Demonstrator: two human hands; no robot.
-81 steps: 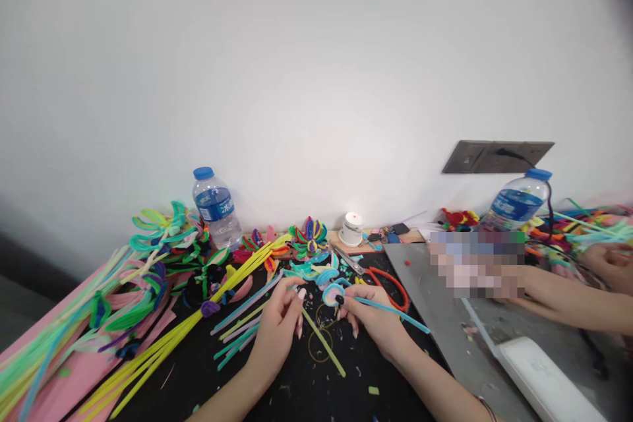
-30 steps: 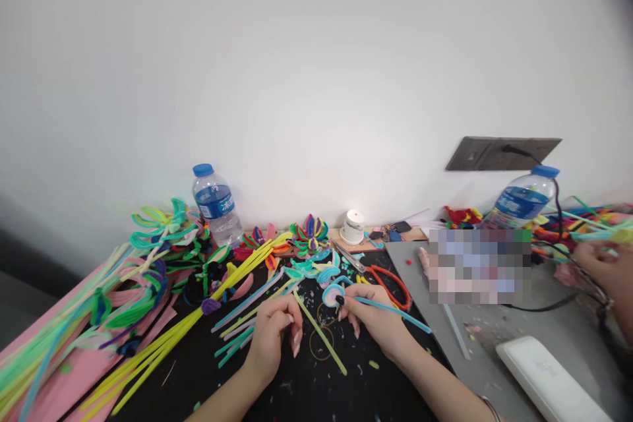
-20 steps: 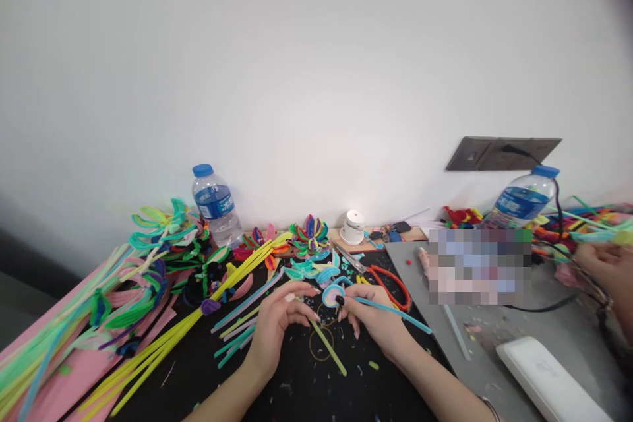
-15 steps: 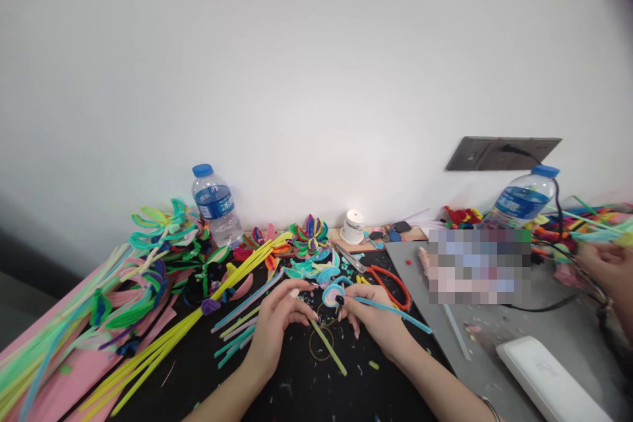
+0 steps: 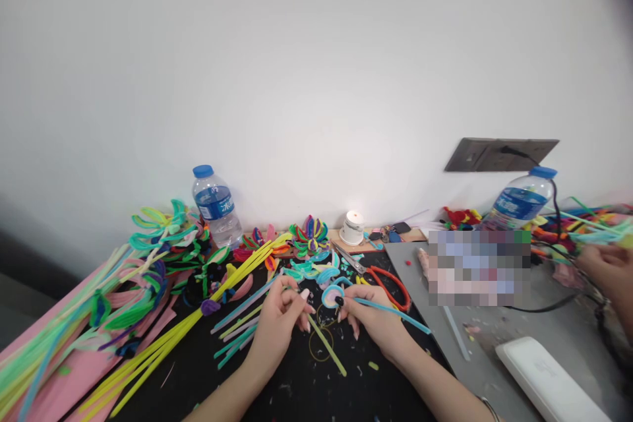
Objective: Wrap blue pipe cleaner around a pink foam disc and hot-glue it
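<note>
My right hand [image 5: 373, 316] pinches a small round coil of pipe cleaner [image 5: 333, 297], pale pink inside with a light blue outer ring. A straight blue pipe cleaner tail [image 5: 395, 315] runs from it out to the right. My left hand [image 5: 285, 313] is curled just left of the coil, thumb and fingers drawn together; whether anything small is between them I cannot make out. Below its fingertips lies a yellow-green pipe cleaner [image 5: 327, 346], crossing a thin round band [image 5: 312, 348] on the black mat [image 5: 297, 395].
Cut pipe cleaners [image 5: 237, 336], a yellow bundle [image 5: 163, 356] and finished flowers [image 5: 311, 235] lie left and behind. Orange-handled scissors [image 5: 393, 285] rest behind my right hand. Bottles [image 5: 215, 204], a white cup [image 5: 352, 229] and a white case [image 5: 548, 376] stand around; another person's hand [image 5: 606, 270] is far right.
My left hand has turned slightly and its thumb has lifted and closed toward the fingers, away from the yellow-green pipe cleaner. My right hand and the coil stay almost still.
</note>
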